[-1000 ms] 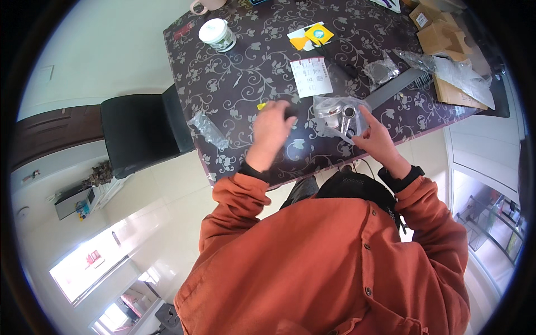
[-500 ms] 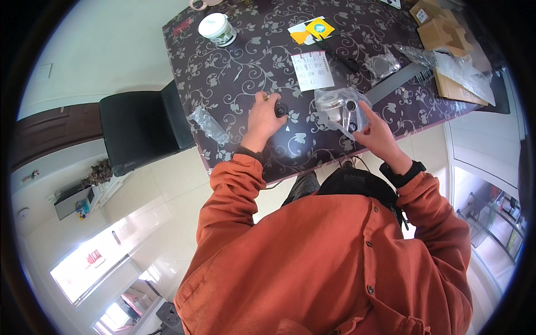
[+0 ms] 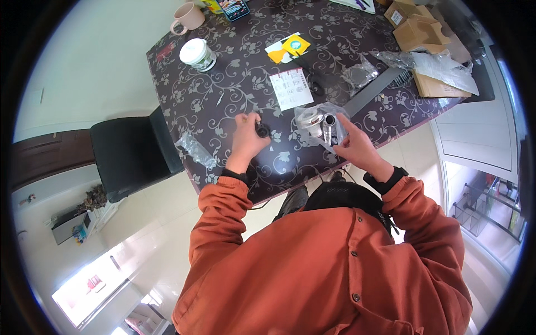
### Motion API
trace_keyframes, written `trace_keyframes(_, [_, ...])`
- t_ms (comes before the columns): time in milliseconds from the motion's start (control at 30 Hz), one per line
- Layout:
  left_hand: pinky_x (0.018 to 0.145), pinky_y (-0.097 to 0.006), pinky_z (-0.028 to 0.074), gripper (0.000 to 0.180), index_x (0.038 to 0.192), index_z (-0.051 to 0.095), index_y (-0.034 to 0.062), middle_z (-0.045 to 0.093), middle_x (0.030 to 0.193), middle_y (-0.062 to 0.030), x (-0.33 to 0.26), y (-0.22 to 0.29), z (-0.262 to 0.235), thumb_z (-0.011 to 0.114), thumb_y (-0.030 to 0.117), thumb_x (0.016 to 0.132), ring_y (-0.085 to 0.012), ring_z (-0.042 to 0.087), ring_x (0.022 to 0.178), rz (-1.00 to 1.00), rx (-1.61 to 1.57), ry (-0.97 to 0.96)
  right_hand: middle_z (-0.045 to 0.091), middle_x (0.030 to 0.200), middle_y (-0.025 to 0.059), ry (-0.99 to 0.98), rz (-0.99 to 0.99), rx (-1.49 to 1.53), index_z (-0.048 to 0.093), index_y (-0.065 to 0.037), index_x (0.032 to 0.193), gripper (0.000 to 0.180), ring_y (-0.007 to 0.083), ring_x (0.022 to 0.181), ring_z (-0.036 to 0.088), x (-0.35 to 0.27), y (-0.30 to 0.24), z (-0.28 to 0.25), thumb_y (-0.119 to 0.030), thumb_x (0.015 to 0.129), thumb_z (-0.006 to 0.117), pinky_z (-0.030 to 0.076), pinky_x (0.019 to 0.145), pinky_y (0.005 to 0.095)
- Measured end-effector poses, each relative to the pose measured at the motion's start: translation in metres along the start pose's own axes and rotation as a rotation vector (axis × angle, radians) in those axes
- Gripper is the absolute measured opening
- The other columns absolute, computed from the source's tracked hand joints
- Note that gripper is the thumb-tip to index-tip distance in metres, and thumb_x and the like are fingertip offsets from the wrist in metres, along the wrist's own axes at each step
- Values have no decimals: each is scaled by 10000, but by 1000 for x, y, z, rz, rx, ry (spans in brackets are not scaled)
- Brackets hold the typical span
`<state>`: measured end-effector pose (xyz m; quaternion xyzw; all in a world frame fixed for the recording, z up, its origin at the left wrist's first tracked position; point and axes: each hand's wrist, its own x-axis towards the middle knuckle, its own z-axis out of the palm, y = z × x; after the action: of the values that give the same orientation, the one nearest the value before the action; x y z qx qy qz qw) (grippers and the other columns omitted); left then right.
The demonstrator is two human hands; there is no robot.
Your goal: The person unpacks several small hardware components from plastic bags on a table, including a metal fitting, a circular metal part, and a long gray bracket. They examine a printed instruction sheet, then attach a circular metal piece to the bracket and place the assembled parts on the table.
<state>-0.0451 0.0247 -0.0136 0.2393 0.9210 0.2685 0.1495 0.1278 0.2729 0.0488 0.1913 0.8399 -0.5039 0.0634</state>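
My left hand is closed around a small black round part, held just over the patterned tabletop. My right hand has thumb and fingers around the right side of a clear plastic bag lying on the table. Shiny chrome parts show through the bag: a rounded piece and a tube-like piece with a dark opening, close to my fingertips. Beyond the bag lies a printed sheet with small drawings.
A crumpled clear wrapper lies left of my left hand. Farther back are a white tub, pink mug, phone and yellow card. To the right sit a long grey bar, another plastic-wrapped part and opened cardboard boxes.
The view has shifted, so the table appears lower and farther left, and the mug and phone now show more fully. Both hands keep much the same holds.
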Motion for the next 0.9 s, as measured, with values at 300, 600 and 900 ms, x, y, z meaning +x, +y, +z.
trace_keyframes(300, [770,-399,493,506,1033,487,103,474,1051,-130,-2,16,-9,767,210,626,-327,561,915,43,-104,9,569,685,78,9,-5,-16,322,-15,1436,813,146,611,556,-2,5,0,-107,713,681,474,614,285])
trace_keyframes(600, [640,-241,479,503,1189,451,58,555,1021,-85,-2,124,5,724,171,782,-110,579,764,111,-846,-656,552,1203,229,-21,15,22,315,1,1419,837,240,685,630,-2,-4,-1,-85,677,692,515,651,323])
trace_keyframes(900, [890,-429,450,550,1133,548,-25,624,1072,-213,-11,130,13,665,416,826,-366,604,975,383,87,-379,457,1373,237,0,-50,4,385,-39,1392,744,212,648,618,-3,1,-13,-14,681,604,505,636,313])
